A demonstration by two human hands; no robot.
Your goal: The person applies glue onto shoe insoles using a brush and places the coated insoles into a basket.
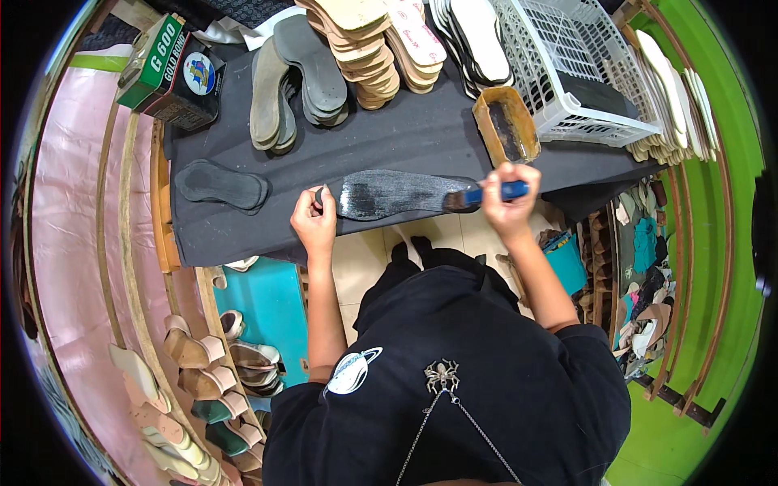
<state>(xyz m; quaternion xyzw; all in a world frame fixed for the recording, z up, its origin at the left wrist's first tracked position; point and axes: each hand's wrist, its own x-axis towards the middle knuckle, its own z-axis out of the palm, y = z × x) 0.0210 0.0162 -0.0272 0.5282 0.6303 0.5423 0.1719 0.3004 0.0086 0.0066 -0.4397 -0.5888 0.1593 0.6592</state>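
Observation:
A black shoe insole lies lengthwise along the table's near edge, its upper face streaked and shiny as if wet. My left hand pinches its broad left end between thumb and fingers. In my right hand is a brush with a blue handle, and its dark bristles touch the narrower right end of the insole. Just beyond that hand stands an open amber, glue-stained container. To the left of my left hand rests a small pile of black insoles.
Stacks of grey and tan insoles line the table's far side. A green and black can stands at the far left, a white plastic basket at the far right. Shelves with shoe parts flank me below.

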